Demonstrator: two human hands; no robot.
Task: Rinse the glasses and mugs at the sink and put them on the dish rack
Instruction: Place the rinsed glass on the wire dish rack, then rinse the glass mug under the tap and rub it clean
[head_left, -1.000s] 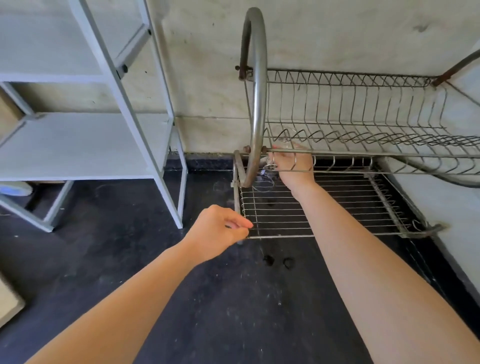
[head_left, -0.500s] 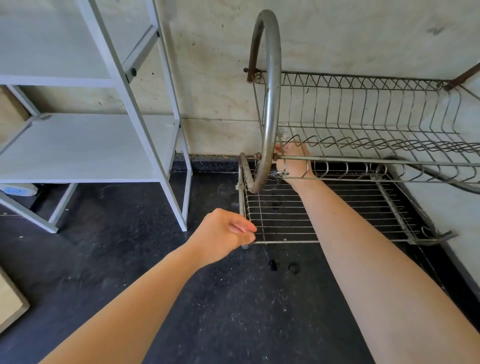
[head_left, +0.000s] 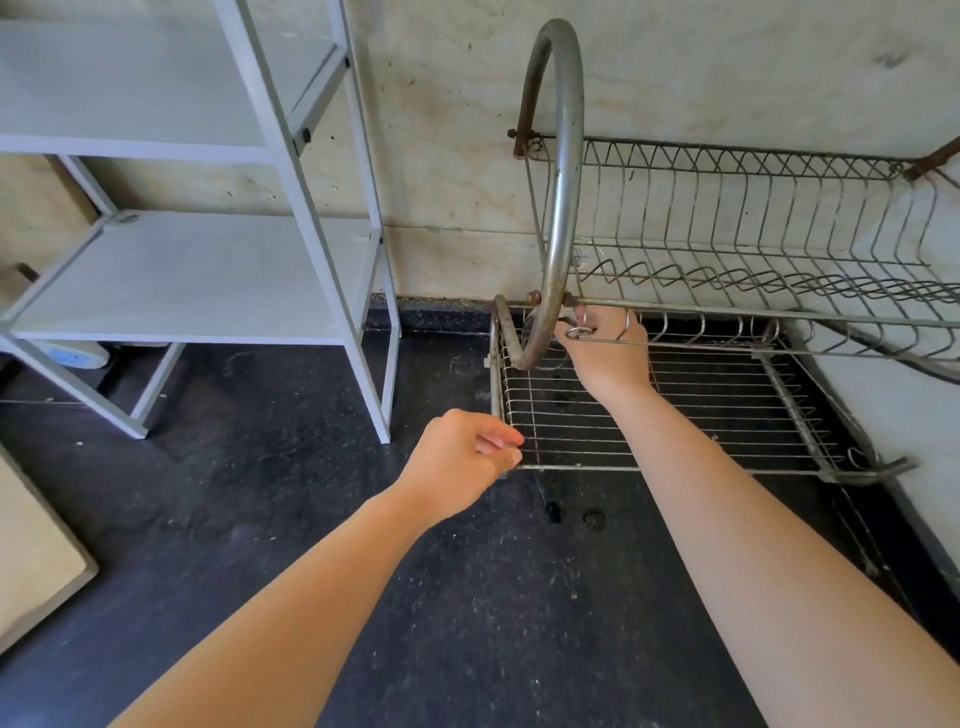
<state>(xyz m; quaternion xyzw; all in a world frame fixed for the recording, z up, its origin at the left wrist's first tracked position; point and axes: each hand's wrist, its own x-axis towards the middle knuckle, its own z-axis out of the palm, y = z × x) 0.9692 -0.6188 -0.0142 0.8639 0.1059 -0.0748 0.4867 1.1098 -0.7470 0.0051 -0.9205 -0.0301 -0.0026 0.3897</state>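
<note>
A two-tier wire dish rack (head_left: 675, 441) stands on the black counter against the wall. My right hand (head_left: 605, 356) reaches under the upper tier to the lower tier's back left corner. Its fingers curl round a clear glass (head_left: 545, 358) that is mostly hidden behind the rack's curved end tube (head_left: 563, 208). My left hand (head_left: 462, 457) hovers at the rack's front left corner, fingers loosely curled and holding nothing. No mugs or sink are in view.
A white metal shelf unit (head_left: 208, 270) stands to the left on the black counter (head_left: 467, 597). Two small dark bits (head_left: 571, 514) lie in front of the rack. A wooden board edge (head_left: 31, 561) shows at the far left. The wall closes in on the right.
My right hand has stayed at the lower tier's back left corner and shifted a little toward the end tube, which now hides most of the glass. The left hand has barely moved.
</note>
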